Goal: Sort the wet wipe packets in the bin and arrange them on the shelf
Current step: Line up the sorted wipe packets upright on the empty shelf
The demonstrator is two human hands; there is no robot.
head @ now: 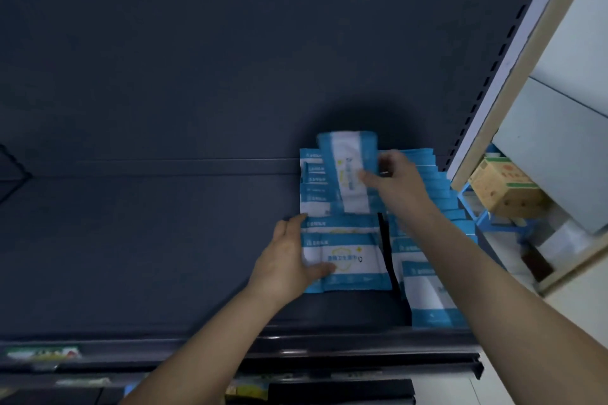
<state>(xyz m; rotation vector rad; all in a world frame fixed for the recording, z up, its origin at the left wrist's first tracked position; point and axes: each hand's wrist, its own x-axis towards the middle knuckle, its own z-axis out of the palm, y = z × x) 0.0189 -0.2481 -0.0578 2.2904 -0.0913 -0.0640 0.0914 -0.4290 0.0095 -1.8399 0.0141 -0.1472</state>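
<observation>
Blue and white wet wipe packets lie in overlapping rows on the right part of a dark shelf. My right hand pinches one packet that stands tilted over the back row. My left hand presses its thumb on the front packet of the left row and grips its left edge. Another row of packets runs along the right side, partly hidden under my right forearm. The bin is not in view.
The shelf's dark back panel rises behind the packets. A slotted upright bounds the shelf on the right. Beyond it stand a cardboard box and a blue rack. Price labels sit on the shelf's front edge.
</observation>
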